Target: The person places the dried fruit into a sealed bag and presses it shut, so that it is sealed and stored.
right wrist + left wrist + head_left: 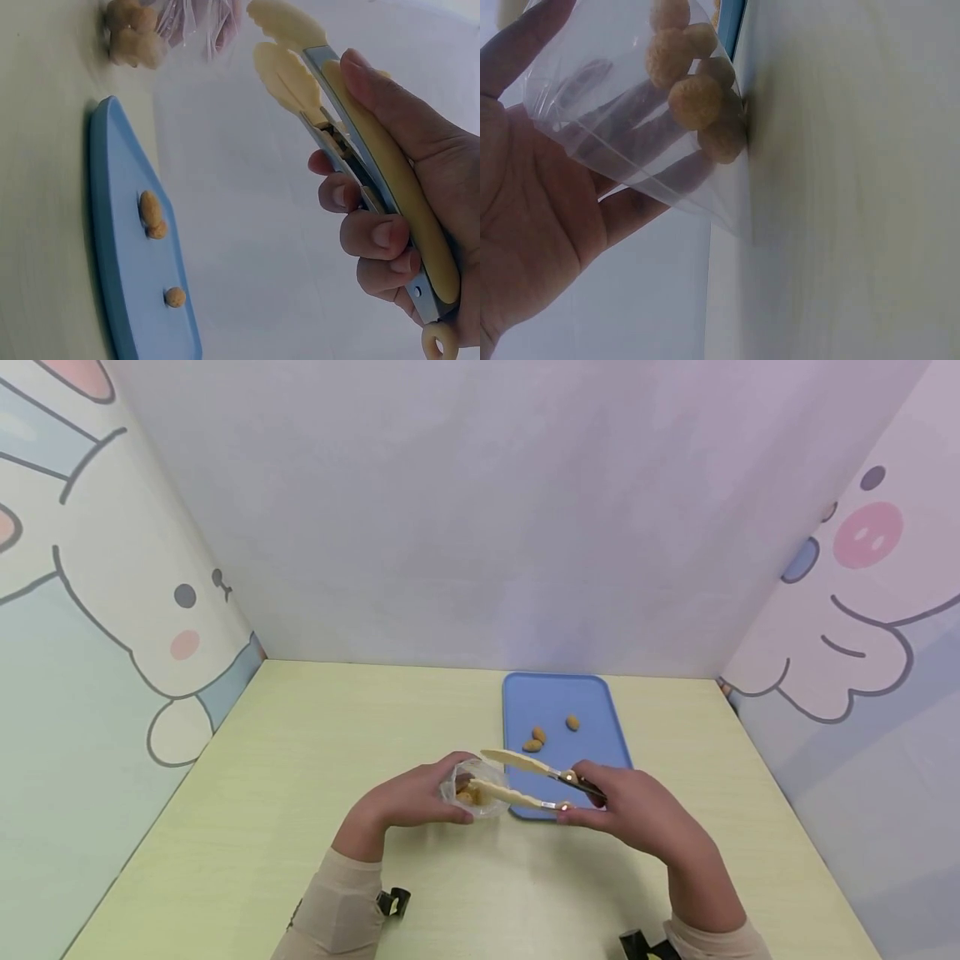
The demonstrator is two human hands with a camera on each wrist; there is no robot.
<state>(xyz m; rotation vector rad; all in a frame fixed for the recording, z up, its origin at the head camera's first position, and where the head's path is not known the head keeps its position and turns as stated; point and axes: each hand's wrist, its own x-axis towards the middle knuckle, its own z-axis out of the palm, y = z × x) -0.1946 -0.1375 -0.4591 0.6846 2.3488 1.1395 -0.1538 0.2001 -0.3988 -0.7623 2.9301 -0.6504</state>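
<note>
My left hand (412, 795) holds a clear plastic bag (622, 67), thumb on one side and fingers round the other. Several round brown balls (695, 101) lie in the bottom of the bag, which sits at the table surface. In my right hand (641, 810) are kitchen tongs (394, 169) with cream tips and metal arms. The tips stand apart with nothing visible between them. From the head view, one tip overlaps the bag's mouth; whether it is inside cannot be told. Three brown pieces (573, 722) rest on the blue tray (555, 693).
The tray stands right of the bag, reaching toward the back of the pale yellow table (300, 752). A grey back wall (480, 527) and side walls with cartoon animals (847, 610) enclose the table.
</note>
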